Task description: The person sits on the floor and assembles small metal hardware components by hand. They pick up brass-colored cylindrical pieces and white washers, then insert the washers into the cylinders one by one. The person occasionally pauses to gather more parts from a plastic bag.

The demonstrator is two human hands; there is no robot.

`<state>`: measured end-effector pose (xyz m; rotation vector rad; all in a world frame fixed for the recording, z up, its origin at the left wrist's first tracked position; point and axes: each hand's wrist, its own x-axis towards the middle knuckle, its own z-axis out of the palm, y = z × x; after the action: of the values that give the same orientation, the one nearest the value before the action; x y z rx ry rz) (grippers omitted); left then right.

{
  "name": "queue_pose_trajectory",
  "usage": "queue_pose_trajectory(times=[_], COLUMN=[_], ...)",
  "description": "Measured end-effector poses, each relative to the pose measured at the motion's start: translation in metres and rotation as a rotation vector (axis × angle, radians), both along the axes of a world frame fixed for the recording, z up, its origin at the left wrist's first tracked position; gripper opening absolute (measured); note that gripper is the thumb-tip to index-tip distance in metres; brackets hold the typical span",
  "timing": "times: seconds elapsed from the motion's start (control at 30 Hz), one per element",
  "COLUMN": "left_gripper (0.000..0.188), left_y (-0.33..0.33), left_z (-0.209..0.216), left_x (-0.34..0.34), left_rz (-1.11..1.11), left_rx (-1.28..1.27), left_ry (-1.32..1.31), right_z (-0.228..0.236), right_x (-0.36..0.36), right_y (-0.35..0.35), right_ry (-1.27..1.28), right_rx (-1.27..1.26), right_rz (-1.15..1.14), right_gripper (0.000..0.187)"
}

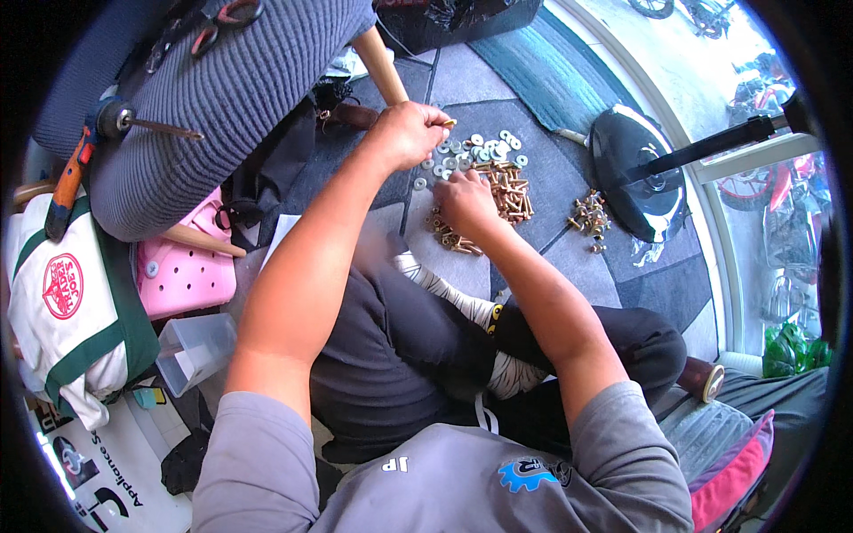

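Observation:
My left hand (411, 135) is closed in a pinch above the floor, with a small brass-coloured piece (450, 123) showing at its fingertips. I cannot make out the piece's exact kind. Silvery flat washers (499, 148) lie scattered just right of that hand. Nearer to me, my right hand (466, 202) reaches down with curled fingers between the washers and a heap of brass-coloured bolts (515, 193). Its fingertips are partly hidden, and so is whatever they grip. More bolts (458, 242) lie under and in front of my right wrist.
A separate small pile of bolts (588, 216) lies to the right, near a round black stand base (635, 173). At left are a ribbed grey stool (240, 98) carrying a screwdriver (160, 126), a pink clog-like bin (191, 266) and a clear plastic container (200, 351).

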<state>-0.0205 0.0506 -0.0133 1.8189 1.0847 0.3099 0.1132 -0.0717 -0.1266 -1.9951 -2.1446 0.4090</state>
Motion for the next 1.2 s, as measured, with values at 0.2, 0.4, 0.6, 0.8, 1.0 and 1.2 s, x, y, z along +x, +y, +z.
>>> queue_pose_trajectory(times=[0.2,0.4,0.6,0.8,1.0,1.2], left_gripper=[0.032,0.029,0.028,0.032,0.03,0.032], left_y=[-0.011,-0.024,-0.029,-0.029,-0.032,-0.032], left_z=[0.01,0.019,0.021,0.027,0.028,0.031], left_x=[0.003,0.018,0.014,0.018,0.019,0.016], left_rz=[-0.054,-0.131,-0.107,-0.168,-0.117,-0.162], left_rx=[0.223,0.26,0.268,0.305,0.318,0.343], left_ry=[0.176,0.14,0.025,0.158,0.075,0.161], right_z=[0.05,0.083,0.079,0.071,0.08,0.089], right_x=[0.07,0.072,0.069,0.065,0.072,0.067], right_y=[0.022,0.013,0.017,0.016,0.015,0.012], right_ry=[1.208,1.53,1.286,1.674,1.332,0.982], right_rx=[0.02,0.002,0.118,0.12,0.199,0.292], right_rz=[-0.281,-0.174,-0.237,-0.282,-0.179,-0.151], right_gripper=[0.025,0.027,0.034,0.029,0.028,0.025])
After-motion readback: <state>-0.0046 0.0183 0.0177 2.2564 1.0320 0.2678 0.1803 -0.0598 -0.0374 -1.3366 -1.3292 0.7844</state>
